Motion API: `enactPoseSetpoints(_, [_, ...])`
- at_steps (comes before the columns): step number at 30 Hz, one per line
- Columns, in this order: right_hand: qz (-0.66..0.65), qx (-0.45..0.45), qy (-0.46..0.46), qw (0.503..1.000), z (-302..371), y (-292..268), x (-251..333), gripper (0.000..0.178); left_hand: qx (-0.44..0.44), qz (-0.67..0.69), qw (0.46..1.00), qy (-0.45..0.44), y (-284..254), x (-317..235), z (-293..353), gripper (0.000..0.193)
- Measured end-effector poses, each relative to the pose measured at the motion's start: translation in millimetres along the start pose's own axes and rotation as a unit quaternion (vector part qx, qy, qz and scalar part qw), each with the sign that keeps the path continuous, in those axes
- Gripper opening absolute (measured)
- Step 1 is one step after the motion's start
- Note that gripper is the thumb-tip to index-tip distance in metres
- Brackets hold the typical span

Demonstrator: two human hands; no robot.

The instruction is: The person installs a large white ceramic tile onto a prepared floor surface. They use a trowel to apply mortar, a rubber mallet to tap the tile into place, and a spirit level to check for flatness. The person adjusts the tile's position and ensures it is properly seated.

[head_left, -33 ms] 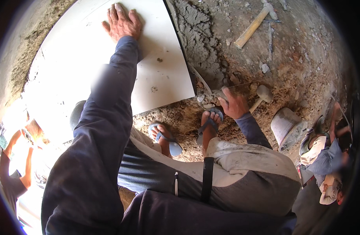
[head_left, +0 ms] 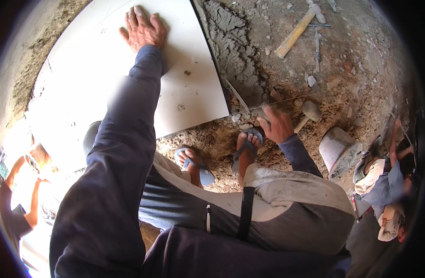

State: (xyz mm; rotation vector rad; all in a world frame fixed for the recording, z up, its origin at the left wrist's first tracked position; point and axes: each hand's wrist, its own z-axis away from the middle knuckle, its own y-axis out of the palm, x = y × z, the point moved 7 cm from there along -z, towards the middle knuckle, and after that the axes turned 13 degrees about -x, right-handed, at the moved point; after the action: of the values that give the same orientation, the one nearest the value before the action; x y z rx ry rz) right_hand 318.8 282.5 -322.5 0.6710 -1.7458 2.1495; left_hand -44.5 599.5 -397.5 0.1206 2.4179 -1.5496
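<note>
Presses left hand [head_left: 144, 33] palm-down on slab [head_left: 189, 88], fingers spread, gripping nothing. Curls right hand [head_left: 279, 126] partway, just off slab's near corner, thumb and index slightly apart; cannot tell if holding anything. Shows a thin strip [head_left: 238, 96] ahead-left of right hand.

To do it well: press through whole palm, spread load evenly, avoid tipping a corner, sight edge against string [head_left: 296, 97] just ahead of right hand. Go easy near mortar [head_left: 233, 51], right of left hand; probably soft.

Lies under left hand, reaching back to ahead-left of right hand. Looks white, flat, smooth; glare-washed left of left forearm, dark along right edge, flecked with dark spots between hands.
</note>
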Motion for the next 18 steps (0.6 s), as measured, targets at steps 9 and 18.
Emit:
enactPoseSetpoints(9, [0.058, -0.073, 0.059, 0.994, -13, -4, -6, 0.046, -0.002, 0.023, 1.0, 0.0, -3, -2, -1, 0.071])
enactPoseSetpoints(18, [0.038, -0.039, 0.039, 0.998, -82, 14, 30, 0.042, 0.014, -0.006, 1.0, -0.018, -6, -4, -2, 0.071])
